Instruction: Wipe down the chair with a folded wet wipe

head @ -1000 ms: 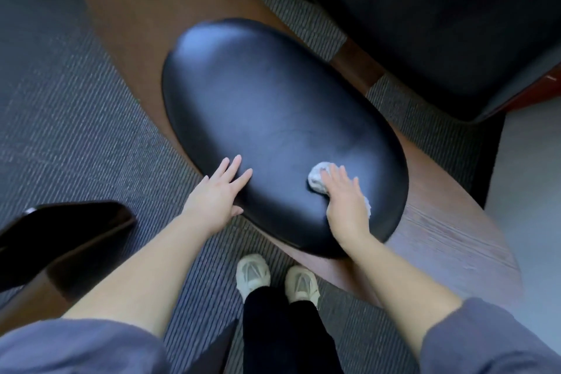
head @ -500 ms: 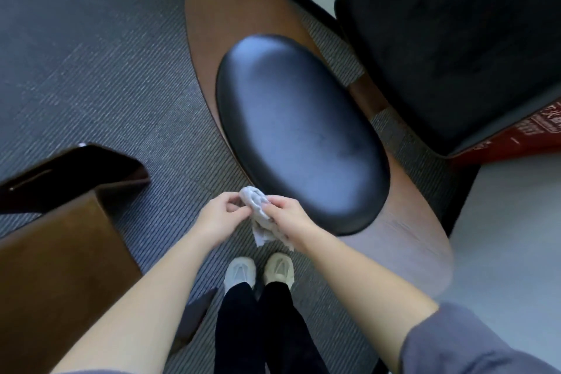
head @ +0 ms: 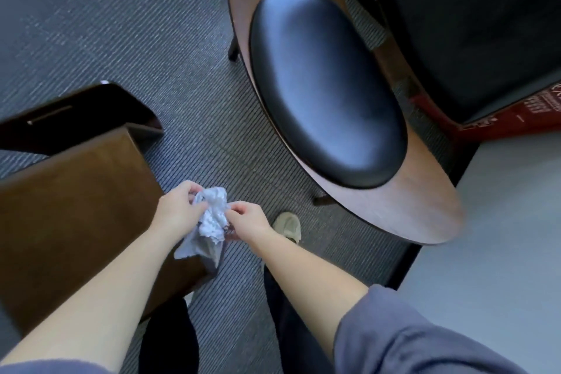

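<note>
The chair has a glossy black oval seat cushion (head: 324, 82) on a curved brown wooden shell (head: 419, 209), standing up and right of my hands. A crumpled white wet wipe (head: 212, 222) hangs between my hands, well clear of the chair. My left hand (head: 179, 211) pinches its upper left part. My right hand (head: 247, 222) pinches its right side. Neither hand touches the chair.
A brown wooden chair back (head: 73, 206) with a dark seat (head: 76, 115) stands at the left, close to my left forearm. A black upholstered chair (head: 470, 24) and a red box (head: 516, 118) are at the upper right. Grey striped carpet (head: 121, 24) covers the floor; my shoe (head: 288, 226) is below the chair.
My right hand lifted the wipe off the black seat and both hands drew back toward me. The left hand left the seat edge and took hold of the wipe, which now hangs more unfolded.
</note>
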{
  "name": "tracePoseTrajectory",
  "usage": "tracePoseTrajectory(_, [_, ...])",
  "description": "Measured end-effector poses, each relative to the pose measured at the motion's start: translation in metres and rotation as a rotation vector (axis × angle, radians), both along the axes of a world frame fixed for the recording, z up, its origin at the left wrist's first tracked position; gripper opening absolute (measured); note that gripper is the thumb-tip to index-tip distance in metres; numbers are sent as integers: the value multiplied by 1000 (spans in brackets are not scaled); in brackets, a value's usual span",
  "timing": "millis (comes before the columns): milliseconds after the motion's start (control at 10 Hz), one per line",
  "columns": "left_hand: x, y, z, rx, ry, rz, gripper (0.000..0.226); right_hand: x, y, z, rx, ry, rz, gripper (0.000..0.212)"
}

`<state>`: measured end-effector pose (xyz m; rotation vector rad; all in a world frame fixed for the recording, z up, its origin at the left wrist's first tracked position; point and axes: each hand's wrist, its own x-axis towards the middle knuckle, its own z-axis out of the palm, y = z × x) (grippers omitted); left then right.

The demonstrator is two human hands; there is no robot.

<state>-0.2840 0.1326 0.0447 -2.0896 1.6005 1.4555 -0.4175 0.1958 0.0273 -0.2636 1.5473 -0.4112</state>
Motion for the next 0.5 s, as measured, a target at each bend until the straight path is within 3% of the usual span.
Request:
tracePoseTrajectory(100, [52,3,-8,-37,-29,-29,12,57,4,-2,14,-71,-23,9])
tracePoseTrajectory(200, [116,5,-24,-48,-127,-159,15,121,12,-16,25,-34,13,21])
tracePoseTrajectory(400, [193,13,-60,-125,-183,-413,26,202,26,-47,-5,351,136,21])
tracePoseTrajectory(500, [198,21,-57,-191,-273,-503,55,202,32,-36,13,522,229,33])
